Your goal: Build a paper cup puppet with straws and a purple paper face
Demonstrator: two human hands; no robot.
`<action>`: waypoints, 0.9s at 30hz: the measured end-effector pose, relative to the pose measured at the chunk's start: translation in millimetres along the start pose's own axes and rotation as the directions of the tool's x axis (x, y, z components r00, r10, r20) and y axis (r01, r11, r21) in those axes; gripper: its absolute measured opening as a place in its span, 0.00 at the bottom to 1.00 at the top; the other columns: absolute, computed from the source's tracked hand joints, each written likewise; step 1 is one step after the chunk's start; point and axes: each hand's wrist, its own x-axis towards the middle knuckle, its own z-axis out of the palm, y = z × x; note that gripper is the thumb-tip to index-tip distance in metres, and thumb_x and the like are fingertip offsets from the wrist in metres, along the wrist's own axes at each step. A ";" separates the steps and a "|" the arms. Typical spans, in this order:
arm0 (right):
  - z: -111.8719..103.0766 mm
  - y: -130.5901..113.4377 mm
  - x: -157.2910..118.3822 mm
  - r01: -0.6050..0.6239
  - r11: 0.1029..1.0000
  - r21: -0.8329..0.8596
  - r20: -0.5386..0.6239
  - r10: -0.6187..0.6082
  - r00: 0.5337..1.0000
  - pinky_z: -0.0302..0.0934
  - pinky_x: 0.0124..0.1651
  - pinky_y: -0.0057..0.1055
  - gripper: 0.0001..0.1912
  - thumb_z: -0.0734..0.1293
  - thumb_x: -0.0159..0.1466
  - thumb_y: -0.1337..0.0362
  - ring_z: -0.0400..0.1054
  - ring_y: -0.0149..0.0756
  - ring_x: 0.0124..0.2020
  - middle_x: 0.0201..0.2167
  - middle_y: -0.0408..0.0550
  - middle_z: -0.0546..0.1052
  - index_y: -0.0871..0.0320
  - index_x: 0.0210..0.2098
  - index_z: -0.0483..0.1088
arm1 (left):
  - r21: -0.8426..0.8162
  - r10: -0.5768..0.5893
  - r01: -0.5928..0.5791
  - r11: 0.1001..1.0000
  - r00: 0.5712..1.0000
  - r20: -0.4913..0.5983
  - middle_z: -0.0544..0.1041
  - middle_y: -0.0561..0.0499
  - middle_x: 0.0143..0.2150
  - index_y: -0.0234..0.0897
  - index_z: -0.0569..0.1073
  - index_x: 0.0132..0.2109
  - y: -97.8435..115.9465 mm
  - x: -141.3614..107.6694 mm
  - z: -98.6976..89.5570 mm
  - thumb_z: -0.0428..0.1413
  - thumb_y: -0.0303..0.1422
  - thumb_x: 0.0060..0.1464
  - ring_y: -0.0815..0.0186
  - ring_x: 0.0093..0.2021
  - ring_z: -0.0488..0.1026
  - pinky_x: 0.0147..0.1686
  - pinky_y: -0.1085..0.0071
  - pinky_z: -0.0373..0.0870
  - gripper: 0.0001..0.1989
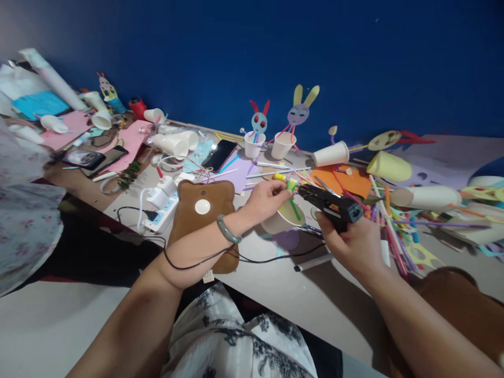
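Note:
My left hand (pixel 262 202) pinches a small green-and-yellow piece (pixel 292 186), too small to make out exactly. Below those fingertips stands a white paper cup (pixel 275 224), with a green strip (pixel 296 209) showing at its mouth. My right hand (pixel 356 244) is wrapped round a black hot glue gun (pixel 328 203). Its nozzle points left at the pinched piece, close to my left fingertips; whether they touch is unclear. A thin black cord (pixel 271 261) crosses the table and passes over my left forearm.
Rabbit-faced paper figures stand in a cup (pixel 254 145) and another cup (pixel 282 145) by the blue wall. A power strip (pixel 162 211) and brown bear-shaped pad (pixel 205 226) lie left. Straws, orange paper (pixel 340 180) and tipped cups crowd the right. Another person's floral sleeve (pixel 29 220) shows at left.

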 end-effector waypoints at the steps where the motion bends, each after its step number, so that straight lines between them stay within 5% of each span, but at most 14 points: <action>1: -0.4 -0.6 0.1 0.008 1.000 0.001 0.000 -0.008 1.000 0.65 0.30 0.38 0.11 0.64 0.61 0.52 0.73 0.48 0.24 0.21 0.51 0.76 0.53 0.31 0.68 | 0.002 -0.004 0.004 1.000 1.000 0.005 0.69 0.54 0.26 0.36 0.68 0.26 0.2 -0.3 -0.2 0.57 0.32 0.56 0.69 0.32 0.65 0.35 0.70 0.60 0.11; 20: 6.8 6.9 -3.7 0.040 0.999 -0.004 -0.011 -0.040 0.999 0.65 0.30 0.36 0.12 0.65 0.62 0.53 0.74 0.45 0.26 0.25 0.50 0.77 0.55 0.34 0.73 | -0.029 0.030 -0.028 0.999 0.998 0.058 0.62 0.57 0.23 0.36 0.63 0.24 -2.5 0.9 1.1 0.56 0.30 0.55 0.71 0.29 0.61 0.33 0.71 0.58 0.13; 27: -4.3 -12.0 -0.9 -0.016 0.981 0.194 -0.059 0.028 0.998 0.68 0.32 0.43 0.10 0.66 0.63 0.54 0.73 0.47 0.28 0.24 0.48 0.75 0.51 0.29 0.69 | -0.121 -0.061 0.062 0.991 0.998 0.011 0.67 0.55 0.25 0.35 0.67 0.26 -14.5 5.6 0.6 0.57 0.32 0.55 0.71 0.29 0.62 0.32 0.72 0.58 0.11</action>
